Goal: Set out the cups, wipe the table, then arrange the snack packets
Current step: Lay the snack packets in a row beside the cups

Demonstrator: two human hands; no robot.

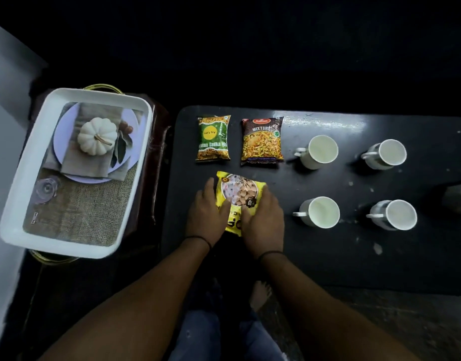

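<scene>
**Third packet under both hands, near-left part of the table**

Item: yellow foil snack packet with a round picture of pale biscuits. Location: flat on the black glossy tabletop, near the front edge, directly ahead of the person. Long axis runs away from the body, tilted slightly to the left at the far end. Its near end lies close to the table's front edge.

Hands: the left hand rests on the packet's left side, the right hand on its right and near end. Both lie palm-down with fingers loosely spread, pressing or holding the packet between them; neither is closed into a fist. They appear equally near it.

Neighbours: a green snack packet with a yellow disc and a brown snack packet printed "MIXTURE" lie side by side in a row beyond, upright to the viewer, apart from the yellow packet. Four white ceramic cups stand in two pairs to the right, the nearest being the near-left cup, well clear of the right hand.

Open room: bare tabletop between the packet and the cups, and a strip to its left before the table's left edge.

Judgement: cups are set; packet arranging is under way. The likely need is to square the yellow packet beneath the row.

Off-table: white rectangular tray with a printed pumpkin scene, to the left.
</scene>
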